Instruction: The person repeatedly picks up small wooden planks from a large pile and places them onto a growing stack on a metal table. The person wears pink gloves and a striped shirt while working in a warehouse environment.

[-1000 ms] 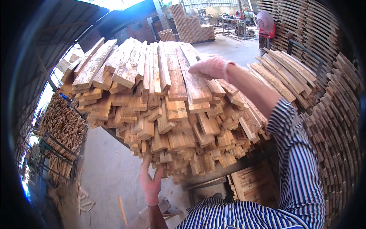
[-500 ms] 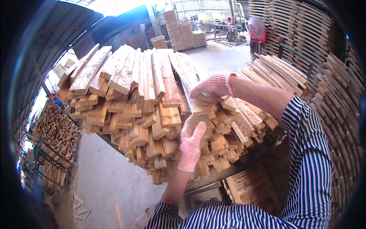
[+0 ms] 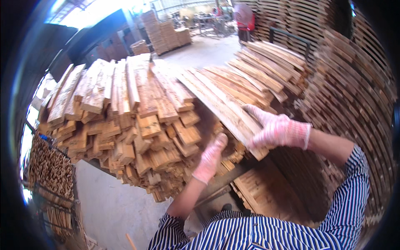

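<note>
My right hand, in a pink-and-white knit glove, grips a long pale board close to its near end, thumb on the upper face. That board slants from the far middle of the pile down to the right. My left hand, gloved the same way, is to the left of the board's near end and apart from it. Its fingers look stretched out, partly blurred, with nothing visible in them. Beside it rises the big stack of sawn boards, their cut ends facing me.
More loose boards lie at the right. Tall racks of stacked slats stand along the right side. A wooden crate-like piece sits below the stack. Further off are stacked wood piles and a person in red.
My view has turned to the right. My right hand has moved right and nearer with the board, and my left hand has come away from the board's end.
</note>
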Available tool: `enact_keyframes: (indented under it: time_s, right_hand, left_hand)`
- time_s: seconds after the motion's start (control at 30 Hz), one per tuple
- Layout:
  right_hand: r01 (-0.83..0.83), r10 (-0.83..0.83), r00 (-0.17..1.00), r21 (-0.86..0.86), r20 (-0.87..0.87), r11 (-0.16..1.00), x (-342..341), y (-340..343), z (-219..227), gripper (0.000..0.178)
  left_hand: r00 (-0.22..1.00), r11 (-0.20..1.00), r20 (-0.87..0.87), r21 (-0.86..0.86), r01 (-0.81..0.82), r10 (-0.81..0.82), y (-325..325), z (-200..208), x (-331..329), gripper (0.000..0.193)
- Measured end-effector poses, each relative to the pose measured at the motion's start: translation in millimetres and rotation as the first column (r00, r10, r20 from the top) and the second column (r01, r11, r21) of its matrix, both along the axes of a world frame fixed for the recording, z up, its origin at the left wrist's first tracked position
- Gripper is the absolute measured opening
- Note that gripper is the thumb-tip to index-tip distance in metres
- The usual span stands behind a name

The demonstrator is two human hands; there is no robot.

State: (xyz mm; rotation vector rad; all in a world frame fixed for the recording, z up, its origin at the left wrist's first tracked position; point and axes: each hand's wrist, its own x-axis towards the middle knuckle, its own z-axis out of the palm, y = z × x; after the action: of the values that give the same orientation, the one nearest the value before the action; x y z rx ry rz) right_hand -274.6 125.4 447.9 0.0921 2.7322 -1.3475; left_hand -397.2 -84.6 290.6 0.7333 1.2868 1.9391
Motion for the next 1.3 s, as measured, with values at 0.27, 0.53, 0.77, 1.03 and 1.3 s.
enact_keyframes:
  time_s: [0.27, 0.53, 0.77, 1.03, 1.3]
  right_hand:
    - [0.129, -0.155, 0.985, 0.272, 0.078, 0.954, 199, -2, -82, 0.108]
    - [0.547, -0.565, 0.802, -0.142, -0.193, 0.825, 229, 58, -180, 0.119]
    - [0.601, -0.779, 0.581, -0.522, -0.235, 0.606, 316, 13, -282, 0.122]
    - [0.809, -0.854, 0.473, -0.491, 0.217, 0.323, 353, -36, -373, 0.125]
    - [0.706, -0.871, 0.146, -0.666, 0.47, -0.241, 358, -42, -508, 0.12]
  left_hand:
    - [0.956, 0.938, 0.227, 0.25, -0.24, 0.184, 97, 12, 26, 0.074]
    - [0.889, 0.926, 0.313, 0.285, 0.247, -0.334, 174, -121, 146, 0.062]
    - [0.897, 0.885, -0.03, -0.18, 0.429, -0.441, 124, -243, 207, 0.054]
    - [0.808, 0.703, 0.445, -0.426, 0.57, -0.385, 116, -244, 274, 0.086]
    - [0.905, 0.42, 0.362, -0.803, 0.424, -0.221, 198, -321, 352, 0.081]
